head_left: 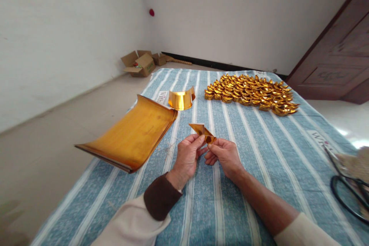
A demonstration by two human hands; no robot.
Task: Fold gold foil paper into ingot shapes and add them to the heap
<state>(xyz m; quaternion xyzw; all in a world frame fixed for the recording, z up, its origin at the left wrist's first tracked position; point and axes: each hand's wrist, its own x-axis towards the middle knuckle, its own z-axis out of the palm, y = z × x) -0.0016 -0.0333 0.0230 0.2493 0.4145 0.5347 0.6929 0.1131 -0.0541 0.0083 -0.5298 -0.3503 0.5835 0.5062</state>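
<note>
A room in a home: bare white plastered walls (57,27), a pale tiled floor (43,142), a dark carved wooden door (337,65) at the right, and a blue-and-white striped cloth (259,153) spread over a low bed-like surface. Open brown cardboard boxes (142,62) sit in the far corner.

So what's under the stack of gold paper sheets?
The stack of gold paper sheets lies on the blue striped cloth, its near corner overhanging the edge. Anything beneath the stack is covered.
</note>
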